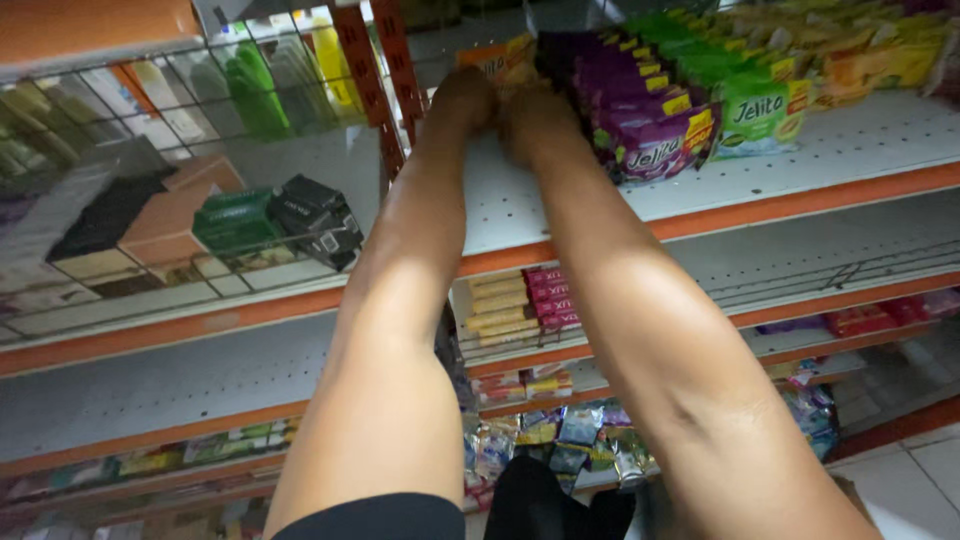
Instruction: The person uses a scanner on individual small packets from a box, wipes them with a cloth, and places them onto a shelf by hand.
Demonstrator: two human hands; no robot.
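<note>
Item: my two forearms, reaching up and away from me across the white perforated shelf [540, 215]. Item: my left hand [468, 100], resting at the orange packet [492, 58] on that shelf; I cannot tell its grip. Item: my right hand [535, 125], pressing beside the purple snack packets [640, 110]; grip likewise unclear. Beyond, green packets [745, 95] and yellow packets [870, 55] are standing in rows. Far left, bottles [250, 80] are sitting behind wire.

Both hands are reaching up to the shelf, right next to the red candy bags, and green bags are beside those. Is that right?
Not quite: the head view shows the bags by the left hand and right hand are purple, not red. Green bags do sit beside them.
</note>
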